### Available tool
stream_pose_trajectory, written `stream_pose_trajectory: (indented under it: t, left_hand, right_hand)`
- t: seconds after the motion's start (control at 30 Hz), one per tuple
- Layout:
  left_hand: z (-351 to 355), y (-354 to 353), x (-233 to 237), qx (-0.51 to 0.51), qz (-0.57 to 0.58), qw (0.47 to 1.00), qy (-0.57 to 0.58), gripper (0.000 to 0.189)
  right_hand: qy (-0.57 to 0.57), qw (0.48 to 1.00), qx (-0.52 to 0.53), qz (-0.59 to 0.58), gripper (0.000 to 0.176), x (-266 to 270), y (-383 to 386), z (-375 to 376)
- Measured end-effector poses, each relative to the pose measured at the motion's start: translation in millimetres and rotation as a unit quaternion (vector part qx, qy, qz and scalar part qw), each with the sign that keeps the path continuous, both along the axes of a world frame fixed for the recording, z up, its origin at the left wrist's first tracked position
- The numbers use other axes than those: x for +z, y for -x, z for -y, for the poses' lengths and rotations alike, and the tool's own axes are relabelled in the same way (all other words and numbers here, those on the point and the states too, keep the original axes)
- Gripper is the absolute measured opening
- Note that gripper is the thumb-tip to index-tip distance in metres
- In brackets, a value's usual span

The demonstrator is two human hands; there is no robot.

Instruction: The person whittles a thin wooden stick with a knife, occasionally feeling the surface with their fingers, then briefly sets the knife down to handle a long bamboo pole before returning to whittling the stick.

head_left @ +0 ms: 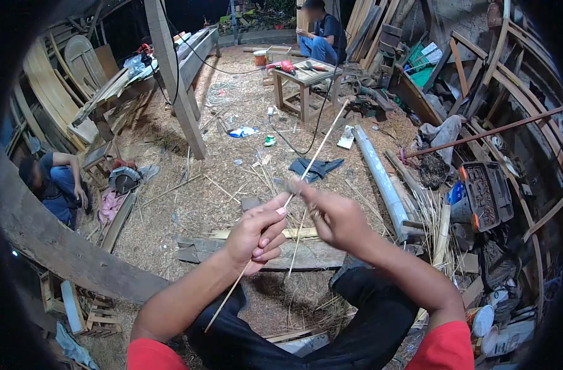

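"What's lying there?"

"A long, pale-grey, round pole point(380, 180); left of it, a flat, weathered wooden board point(318, 253)."

"And closer in?"

"A long, thin, straw-coloured stick point(322, 147) slants above the board; the left hand point(257, 239) grips it; the right hand point(338, 219) curls beside it, too blurred for me to tell what it grasps."

Brown wood bits point(170, 209) cover the floor point(223, 114) — a dark cloth point(326, 168) lies there too. A red tool point(286, 66) sits on a small wooden surface point(304, 76).
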State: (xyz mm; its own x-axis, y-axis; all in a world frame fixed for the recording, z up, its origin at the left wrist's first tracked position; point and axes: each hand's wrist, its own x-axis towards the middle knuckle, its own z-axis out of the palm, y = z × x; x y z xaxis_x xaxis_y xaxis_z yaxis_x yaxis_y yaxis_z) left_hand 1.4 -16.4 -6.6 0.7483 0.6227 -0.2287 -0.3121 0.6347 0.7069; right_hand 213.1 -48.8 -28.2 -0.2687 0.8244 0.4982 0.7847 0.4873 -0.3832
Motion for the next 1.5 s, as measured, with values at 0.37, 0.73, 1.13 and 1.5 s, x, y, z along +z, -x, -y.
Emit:
stream_pose_trajectory:
  t: [0.37,0.73,1.13,1.5]
  left_hand:
    - [3,5,4,-0.017,0.020,0.999,0.025,0.036]
    - [2,4,4,-0.002,0.034,0.999,-0.001,0.051]
    - [10,-4,2,-0.051,-0.003,0.999,-0.003,0.052]
    - [0,-1,-1,-0.050,0.018,0.998,0.023,0.052]
  right_hand:
    - [-0.044,0.997,0.040,-0.054,0.069,-16,-1,-2]
    - [-0.067,0.997,-0.035,0.012,0.075,-8,-7,-14]
    - [-0.021,0.970,-0.203,-0.132,0.057,-12,-73,-46]
    - [0.078,0.929,-0.088,-0.351,0.020,-12,-39,-38]
